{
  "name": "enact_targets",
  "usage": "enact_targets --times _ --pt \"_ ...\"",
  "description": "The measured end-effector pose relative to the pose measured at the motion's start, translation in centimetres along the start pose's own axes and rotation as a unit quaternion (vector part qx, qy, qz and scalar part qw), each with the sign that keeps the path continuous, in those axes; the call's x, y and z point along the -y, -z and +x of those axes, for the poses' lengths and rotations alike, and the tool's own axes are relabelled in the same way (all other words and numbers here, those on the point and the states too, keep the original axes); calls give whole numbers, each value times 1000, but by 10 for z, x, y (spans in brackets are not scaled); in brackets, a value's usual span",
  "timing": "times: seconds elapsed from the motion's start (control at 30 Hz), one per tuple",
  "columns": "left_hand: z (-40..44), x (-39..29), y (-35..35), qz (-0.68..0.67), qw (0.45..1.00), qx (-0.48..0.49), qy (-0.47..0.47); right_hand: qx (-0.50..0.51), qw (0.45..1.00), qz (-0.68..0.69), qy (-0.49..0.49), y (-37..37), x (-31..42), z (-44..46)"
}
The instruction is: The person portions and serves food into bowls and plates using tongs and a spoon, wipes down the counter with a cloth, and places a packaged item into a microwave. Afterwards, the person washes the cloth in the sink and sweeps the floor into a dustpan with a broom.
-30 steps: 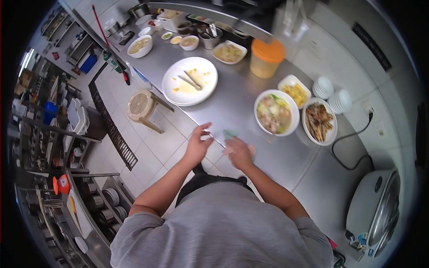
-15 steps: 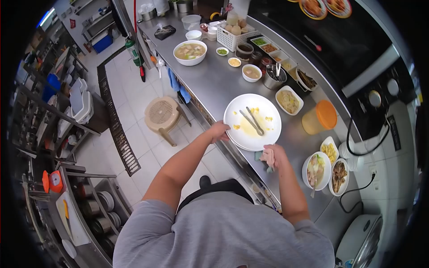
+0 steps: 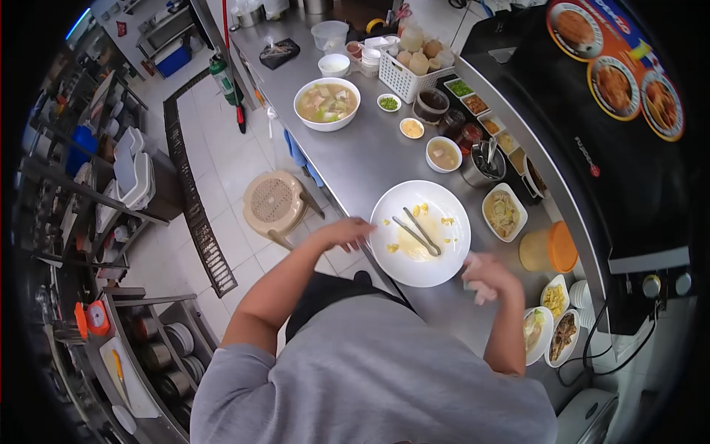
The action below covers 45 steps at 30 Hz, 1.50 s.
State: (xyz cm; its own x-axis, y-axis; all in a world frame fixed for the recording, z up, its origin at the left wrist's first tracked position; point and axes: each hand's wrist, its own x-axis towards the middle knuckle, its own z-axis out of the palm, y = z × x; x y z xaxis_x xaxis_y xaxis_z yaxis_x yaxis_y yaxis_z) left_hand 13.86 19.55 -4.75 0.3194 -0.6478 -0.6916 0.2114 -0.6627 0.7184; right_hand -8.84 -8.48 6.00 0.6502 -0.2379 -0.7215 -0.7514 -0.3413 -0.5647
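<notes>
Cloth (image 3: pixel 481 290) blurs in our right hand (image 3: pixel 497 274), grip closed on it. Our left hand (image 3: pixel 349 234) is open at the plate's rim; can't tell contact. White plate (image 3: pixel 436 274) on surface (image 3: pixel 340 163), yellow-smeared, holding tongs (image 3: pixel 435 250).

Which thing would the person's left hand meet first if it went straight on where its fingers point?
The left hand would probably meet the rim of the white plate; from this view, any gap is unclear.
</notes>
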Motion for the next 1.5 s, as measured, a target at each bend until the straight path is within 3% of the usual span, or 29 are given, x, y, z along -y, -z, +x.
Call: enact_targets --times 0.1,0.2,0.27,0.33,0.4,0.47,0.5,0.57,0.67,0.8,0.83,0.9,0.97,1.1,1.17,1.3,1.4,1.5 --pt "14 14 49 -137 972 -169 -93 -54 984 97 138 19 68 3" --pt "17 6 116 -175 924 -309 -141 -134 925 191 299 -7 142 54" --pt "24 0 171 -151 888 -398 -173 -181 928 161 283 -35 191 105" --pt "39 -5 225 -124 847 -468 -220 -242 935 -109 235 -73 205 208" --pt "54 -16 262 -92 862 -457 -202 -296 913 -228 162 -143 201 288" --pt "71 -28 295 -74 887 -418 -183 -377 870 -250 194 -169 213 312" --pt "79 -32 306 -71 903 -387 -171 -411 846 -268 211 -173 219 323" --pt "91 -36 322 -75 925 -326 -178 -412 861 -192 230 -159 230 356" --pt "102 -35 341 -66 928 -315 -185 -418 854 -159 265 -132 253 383" --pt "101 -38 348 -128 930 -275 -209 -390 850 -205 288 -122 262 377" --pt "98 -41 350 -143 932 -261 -207 -392 870 -117 276 -128 265 371" --pt "97 -42 353 -151 937 -242 -202 -346 859 -264 271 -151 241 363" --pt "103 -43 363 -153 944 -222 -192 -328 848 -262 322 -187 220 335" --pt "138 -44 404 -149 951 -205 -175 -273 875 -267 298 -190 226 279" --pt "150 -70 421 -54 949 -243 -191 -301 881 -275 241 -176 221 284" --pt "236 -107 462 132 873 -356 -307 -414 851 -263 187 -173 224 301" --pt "253 -153 470 -83 948 -246 -181 -420 853 -258 171 -169 232 303" --pt "305 -148 496 38 968 -195 -155 -413 859 -248 173 -171 232 298"
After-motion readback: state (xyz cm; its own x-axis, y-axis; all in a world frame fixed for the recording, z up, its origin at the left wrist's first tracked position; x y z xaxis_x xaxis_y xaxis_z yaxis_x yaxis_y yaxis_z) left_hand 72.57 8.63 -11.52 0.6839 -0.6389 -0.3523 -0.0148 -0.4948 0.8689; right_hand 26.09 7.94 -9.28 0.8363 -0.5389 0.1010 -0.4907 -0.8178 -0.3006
